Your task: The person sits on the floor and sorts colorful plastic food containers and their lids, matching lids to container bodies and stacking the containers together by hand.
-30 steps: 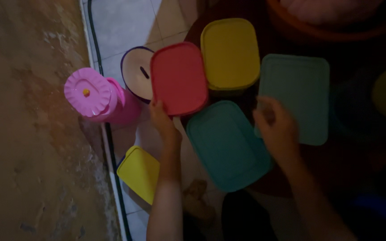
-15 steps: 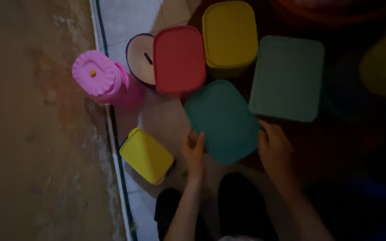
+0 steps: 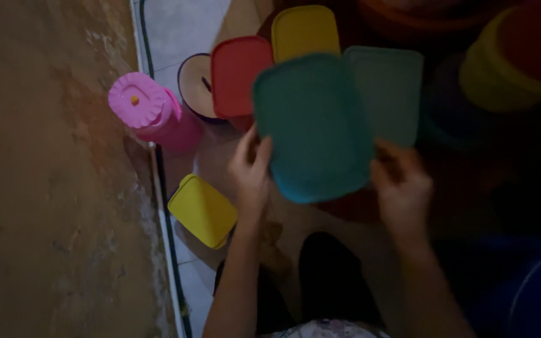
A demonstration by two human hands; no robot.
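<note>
Looking down, head view: dim floor scene, a person's two bare hands and a spread of coloured plastic food boxes.
Left hand [image 3: 252,169]: closed on the left edge of the teal container [image 3: 313,128], thumb on top and fingers under it.
Right hand [image 3: 402,188]: closed on the near right corner of the same box, fingers curled round the rim.
Teal container: rounded rectangle with its lid on, held between both hands, seemingly raised above the floor, in the middle of the scene; it overlaps the boxes beyond it.
Red container [image 3: 239,72]: just far-left of the held box, lid on, touching or nearly touching the yellow container [image 3: 305,31] beyond it.
Green container [image 3: 389,94]: to the right, partly hidden behind the held box.
Small yellow container [image 3: 201,209]: near left, apart, beside the left wrist.
Pink jar [image 3: 148,112]: far left, lying tilted by the edge of the tiled floor [image 3: 176,25].
Step in hand: judged as carrying the lidded teal box with a two-handed hold.
Next move calls for: keeping it level, both holds firm, and a free spot among the crowded boxes, without knocking the red or green one.
</note>
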